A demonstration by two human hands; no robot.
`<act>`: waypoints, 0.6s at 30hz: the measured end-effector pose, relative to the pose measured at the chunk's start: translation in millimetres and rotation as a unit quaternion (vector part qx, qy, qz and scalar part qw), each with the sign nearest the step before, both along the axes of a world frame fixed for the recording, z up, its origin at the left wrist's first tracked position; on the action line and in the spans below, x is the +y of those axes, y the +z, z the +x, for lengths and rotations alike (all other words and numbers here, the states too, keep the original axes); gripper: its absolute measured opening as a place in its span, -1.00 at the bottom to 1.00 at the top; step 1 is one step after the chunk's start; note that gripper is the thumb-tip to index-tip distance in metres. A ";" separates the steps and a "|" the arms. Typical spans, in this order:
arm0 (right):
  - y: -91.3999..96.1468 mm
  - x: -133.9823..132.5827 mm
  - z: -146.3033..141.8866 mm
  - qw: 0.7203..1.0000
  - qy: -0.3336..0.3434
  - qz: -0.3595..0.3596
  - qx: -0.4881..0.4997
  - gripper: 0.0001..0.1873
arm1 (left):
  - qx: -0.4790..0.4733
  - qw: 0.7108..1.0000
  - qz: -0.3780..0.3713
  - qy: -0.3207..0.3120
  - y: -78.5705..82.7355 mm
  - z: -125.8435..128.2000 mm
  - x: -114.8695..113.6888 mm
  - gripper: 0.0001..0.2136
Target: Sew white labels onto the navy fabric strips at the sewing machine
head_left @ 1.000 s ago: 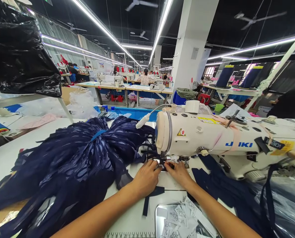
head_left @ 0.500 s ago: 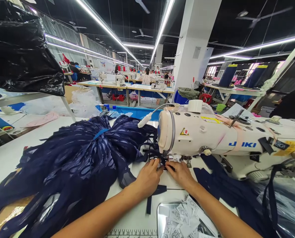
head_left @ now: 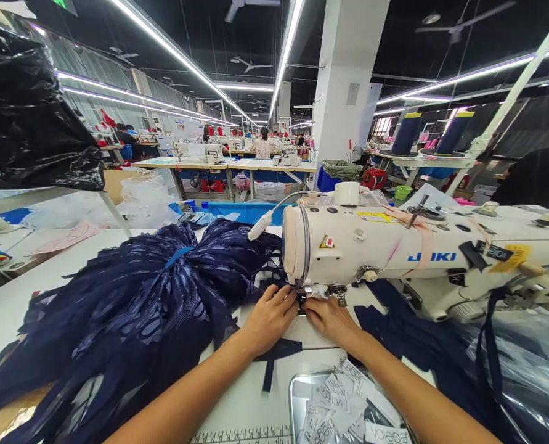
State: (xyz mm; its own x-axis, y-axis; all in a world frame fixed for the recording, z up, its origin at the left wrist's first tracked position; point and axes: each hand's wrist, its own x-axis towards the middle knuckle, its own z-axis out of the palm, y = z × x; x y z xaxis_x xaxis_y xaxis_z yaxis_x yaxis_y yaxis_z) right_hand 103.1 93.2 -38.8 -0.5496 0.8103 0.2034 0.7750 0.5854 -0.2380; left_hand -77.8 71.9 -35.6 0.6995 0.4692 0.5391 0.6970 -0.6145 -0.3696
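Observation:
My left hand (head_left: 270,319) and my right hand (head_left: 328,317) rest side by side on the white table, fingertips meeting at the needle under the head of a white Juki sewing machine (head_left: 394,250). Both hands have their fingers pressed together on a narrow navy strip (head_left: 274,354) that runs from the needle back toward me. How much of the strip sits under the presser foot is hidden by my fingers. A big heap of navy printed fabric pieces (head_left: 135,302) lies just left of my left hand.
A metal tray (head_left: 297,394) with several white size labels sits near my right forearm. More navy cloth and clear plastic (head_left: 524,364) lie at the right. A black plastic bag (head_left: 29,111) hangs at upper left. Other people sit at distant sewing tables (head_left: 237,165).
My head has shifted slightly, so the view moved. Both hands stay at the needle, having edged a little further in under the machine head.

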 end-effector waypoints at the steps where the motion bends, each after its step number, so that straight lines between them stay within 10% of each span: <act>1: 0.9 0.5 0.1 1.000 -0.012 -0.018 0.010 -0.75 | 0.004 1.000 0.001 -0.003 -0.8 1.8 2.2 -0.83; 18: -2.2 2.5 -11.2 0.994 -0.096 -0.049 0.034 -0.79 | -0.005 0.998 -0.062 0.021 -4.8 10.7 13.1 -0.90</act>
State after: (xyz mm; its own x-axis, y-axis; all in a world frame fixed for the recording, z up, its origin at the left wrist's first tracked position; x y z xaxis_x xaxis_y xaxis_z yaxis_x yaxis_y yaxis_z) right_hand 91.9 95.6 -41.0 -0.3712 0.9164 0.1499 0.8505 0.4003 -0.3411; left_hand -67.1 85.0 -40.4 0.6726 0.5615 0.4821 0.7266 -0.6245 -0.2864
